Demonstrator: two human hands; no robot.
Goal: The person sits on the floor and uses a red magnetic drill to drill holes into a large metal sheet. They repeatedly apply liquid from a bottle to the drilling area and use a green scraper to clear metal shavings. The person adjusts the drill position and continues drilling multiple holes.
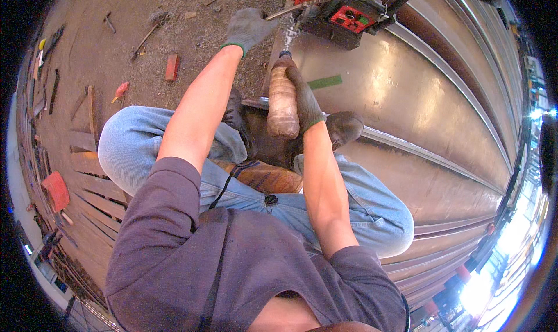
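Observation:
My right hand (305, 97), in a dark grey glove, is wrapped around a plastic bottle (282, 102) of brownish look. The bottle's dark cap points away from me, and a whitish spray of liquid (290, 33) shows between it and the machine. My left hand (249, 31), gloved in grey with a green cuff, is closed on the end of a metal lever (302, 5). That lever runs right to a red and black machine (343, 21), which looks like a magnetic drill standing on a steel beam (378, 70). The machine's working tip is hard to make out.
More long steel beams (442, 152) lie side by side on the right. A green strip (325, 81) marks the nearest one. On the dirt floor at left are a red block (171, 67), a hammer (110, 22) and metal scraps. My boots (346, 128) flank the bottle.

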